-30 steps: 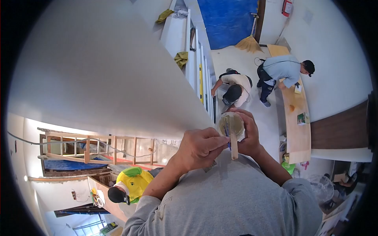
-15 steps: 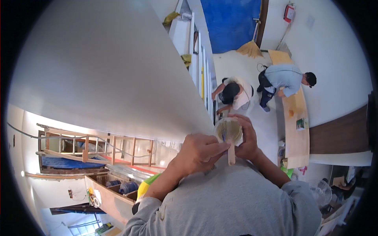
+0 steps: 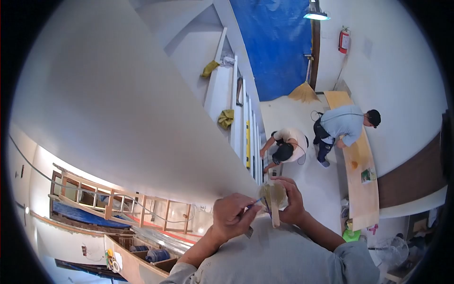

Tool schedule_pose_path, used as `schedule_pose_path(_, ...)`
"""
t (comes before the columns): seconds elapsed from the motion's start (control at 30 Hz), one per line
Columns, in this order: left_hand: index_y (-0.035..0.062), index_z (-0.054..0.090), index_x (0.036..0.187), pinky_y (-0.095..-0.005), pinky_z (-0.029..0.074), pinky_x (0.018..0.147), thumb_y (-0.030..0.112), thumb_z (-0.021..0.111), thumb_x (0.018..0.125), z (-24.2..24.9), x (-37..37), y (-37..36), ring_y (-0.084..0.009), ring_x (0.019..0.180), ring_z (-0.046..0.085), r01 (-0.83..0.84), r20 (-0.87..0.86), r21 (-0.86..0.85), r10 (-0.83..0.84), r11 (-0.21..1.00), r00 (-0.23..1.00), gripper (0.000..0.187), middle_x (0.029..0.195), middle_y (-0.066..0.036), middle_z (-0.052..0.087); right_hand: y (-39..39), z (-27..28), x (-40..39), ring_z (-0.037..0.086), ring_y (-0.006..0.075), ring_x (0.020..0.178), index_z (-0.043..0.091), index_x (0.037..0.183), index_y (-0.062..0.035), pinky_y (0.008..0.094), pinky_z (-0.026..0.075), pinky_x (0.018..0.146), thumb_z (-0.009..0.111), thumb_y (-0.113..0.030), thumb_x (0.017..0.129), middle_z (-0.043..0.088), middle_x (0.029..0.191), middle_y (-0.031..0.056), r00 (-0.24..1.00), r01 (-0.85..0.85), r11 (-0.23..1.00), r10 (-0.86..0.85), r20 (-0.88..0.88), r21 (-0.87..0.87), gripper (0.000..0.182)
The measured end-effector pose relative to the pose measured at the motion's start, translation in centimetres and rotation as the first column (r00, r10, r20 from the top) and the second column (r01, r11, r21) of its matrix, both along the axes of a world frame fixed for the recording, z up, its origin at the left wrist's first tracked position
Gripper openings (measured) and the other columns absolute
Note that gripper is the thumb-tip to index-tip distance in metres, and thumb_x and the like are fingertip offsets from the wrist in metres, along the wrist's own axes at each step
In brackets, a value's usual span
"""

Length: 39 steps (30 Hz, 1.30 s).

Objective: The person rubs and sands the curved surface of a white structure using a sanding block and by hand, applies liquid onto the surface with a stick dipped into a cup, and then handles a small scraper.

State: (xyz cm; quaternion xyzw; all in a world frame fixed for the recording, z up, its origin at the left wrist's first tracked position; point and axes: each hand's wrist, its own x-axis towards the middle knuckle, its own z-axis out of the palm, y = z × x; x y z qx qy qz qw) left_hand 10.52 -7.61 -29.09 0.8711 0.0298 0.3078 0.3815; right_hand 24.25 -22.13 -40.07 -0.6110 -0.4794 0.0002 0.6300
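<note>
Close to my chest, my right hand [image 3: 293,204] is wrapped round the side of a clear round tub [image 3: 283,195] with yellowish-beige contents. A flat pale wooden stick [image 3: 275,217] lies across the tub and sticks out toward me. My left hand [image 3: 231,215], fingers pinched, grips a thin blue tool [image 3: 257,201] whose end points at the tub's rim. What kind of tool it is, I cannot tell. Below that hand, a small greyish flat piece [image 3: 249,232] shows against my shirt.
A large smooth white panel [image 3: 118,104] rises on my left. Beyond it are white ledges with yellowish cloths [image 3: 226,118]. Far below, one person [image 3: 291,146] crouches and another [image 3: 343,125] bends over a long wooden bench [image 3: 362,189]. Wooden ladder-like framing [image 3: 127,201] stands lower left.
My left hand has drawn back leftward from the stick, with the blue tool now showing between its fingers. The view has tilted up, so hands and tub sit lower.
</note>
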Motion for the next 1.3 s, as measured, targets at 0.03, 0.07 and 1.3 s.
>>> schedule_pose_path(0.03, 0.0057, 0.067, 0.087, -0.033, 0.052, 0.055, 0.006, 0.079, 0.078, 0.2, 0.2, -0.1, -0.0269, 0.064, 0.068, 0.007, -0.054, -0.005, -0.007, 1.0, 0.998, 0.015, 0.079, -0.012, 0.07, 0.1, 0.0, 0.0, 0.056, 0.0366, 0.118, 0.049, 0.126, -0.0043, 0.0447, 0.046, 0.099, 0.089, -0.013, 0.065, 0.057, 0.128, 0.019, 1.0, 0.01, 1.0, -0.01, 0.002, -0.007, 0.072)
schedule_pose_path(0.07, 0.0071, 0.067, 0.086, -0.0359, 0.052, 0.055, 0.008, 0.079, 0.079, -0.7, 0.6, 0.4, -0.028, 0.064, 0.067, 0.024, -0.114, 0.063, -0.017, 0.998, 0.993, 0.014, 0.077, -0.01, 0.068, 0.1, -0.1, 0.0, 0.056, 0.0366, 0.118, 0.05, 0.125, -0.0043, 0.0448, 0.047, 0.098, 0.089, -0.013, 0.065, 0.057, 0.127, 0.0188, 1.0, 0.018, 1.0, -0.018, 0.008, -0.01, 0.072)
schedule_pose_path(1.3, -0.0023, 0.06, 0.096, -0.0188, 0.036, 0.045, 0.015, 0.061, 0.099, 27.0, -9.5, 3.6, -0.0059, 0.049, 0.047, -0.473, 0.99, -0.094, 0.134, 0.876, 0.05, 0.018, 0.069, -0.012, 0.065, 1.7, -1.0, 1.0, 0.055, 0.03, 0.118, 0.039, 0.142, 0.0041, 0.0411, 0.046, 0.099, 0.091, -0.018, 0.066, 0.05, 0.132, 0.0176, 0.981, 0.086, 0.995, -0.092, 0.169, 0.046, 0.095)
